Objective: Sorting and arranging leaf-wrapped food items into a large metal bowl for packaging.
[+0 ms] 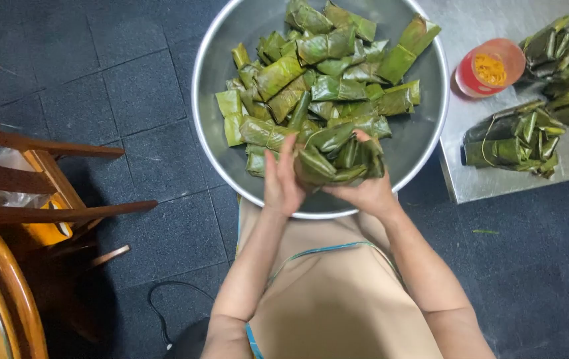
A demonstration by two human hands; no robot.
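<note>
Two tied leaf bundles (510, 139) and red cup (487, 66) beside basin (424, 133)

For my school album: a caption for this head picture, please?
Two hands gather leaf parcels over a metal bowl.

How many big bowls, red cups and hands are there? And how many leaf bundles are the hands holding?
Metal bowl: 1
Red cup: 1
Hands: 2 (left hand, right hand)
Leaf bundle held in both hands: 1
Total: 5
</note>
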